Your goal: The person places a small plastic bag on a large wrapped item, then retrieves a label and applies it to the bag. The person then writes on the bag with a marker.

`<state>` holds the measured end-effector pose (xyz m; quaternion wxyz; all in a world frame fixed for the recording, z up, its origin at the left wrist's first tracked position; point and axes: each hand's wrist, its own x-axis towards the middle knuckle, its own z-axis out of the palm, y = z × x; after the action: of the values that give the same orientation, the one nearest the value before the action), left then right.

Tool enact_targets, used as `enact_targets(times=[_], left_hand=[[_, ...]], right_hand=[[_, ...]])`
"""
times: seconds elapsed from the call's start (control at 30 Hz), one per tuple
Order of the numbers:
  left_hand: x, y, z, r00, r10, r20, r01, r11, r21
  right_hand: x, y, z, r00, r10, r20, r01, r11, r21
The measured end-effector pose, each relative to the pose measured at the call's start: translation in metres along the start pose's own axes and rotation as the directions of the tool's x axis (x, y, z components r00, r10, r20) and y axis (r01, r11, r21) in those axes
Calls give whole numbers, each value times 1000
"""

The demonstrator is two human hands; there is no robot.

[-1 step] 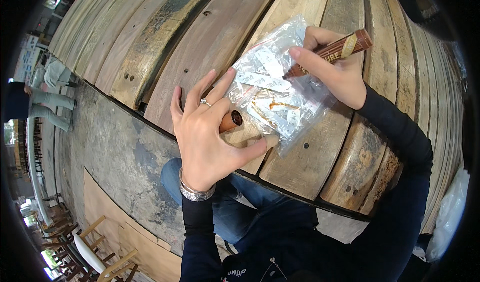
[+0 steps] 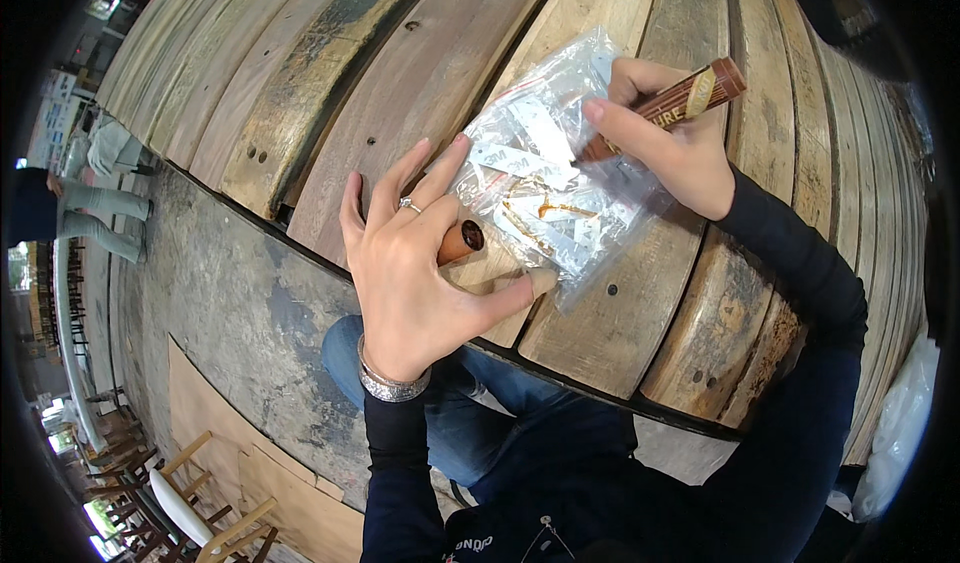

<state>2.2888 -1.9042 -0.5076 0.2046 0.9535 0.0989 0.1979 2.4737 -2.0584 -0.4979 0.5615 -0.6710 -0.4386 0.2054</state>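
A brown marker [image 2: 690, 98] is gripped in my right hand [image 2: 670, 148], slanting down to the left over a clear plastic bag [image 2: 575, 63]. Its tip is hard to make out against the plastic. White printed strips [image 2: 530, 165] lie inside the bag, and brown-orange strokes [image 2: 565, 210] mark its lower part. My left hand [image 2: 410, 263] rests on the table at the bag's left side, two fingers stretched to its edge and the thumb at its lower corner. Its curled index finger clasps a brown marker cap [image 2: 461, 242], dark opening facing up.
The table [image 2: 400, 93] is made of weathered wooden planks with dark gaps between them. Wooden chairs [image 2: 205, 503] and brown sheets [image 2: 290, 493] are on the floor at lower left. Another person [image 2: 95, 213] stands at far left. A translucent plastic bag [image 2: 905, 433] hangs at right.
The marker and my right hand have shifted very slightly up and to the right over the bag. My left hand stays in place.
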Motion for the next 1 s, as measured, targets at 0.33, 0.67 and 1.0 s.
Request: enact_targets(times=[0.33,0.67,1.0], left_hand=[[3,-2,2,1000,24,2,-24,1000,1],[2,-8,-1,999,50,16,-51,999,13],[-2,-2,5,998,58,25,-58,998,4]], right_hand=[[6,9,-9,988,-91,-122,82,994,-78],[-3,2,-19,979,-147,-141,120,975,-188],[-3,19,-29,973,-168,-159,131,967,-219]])
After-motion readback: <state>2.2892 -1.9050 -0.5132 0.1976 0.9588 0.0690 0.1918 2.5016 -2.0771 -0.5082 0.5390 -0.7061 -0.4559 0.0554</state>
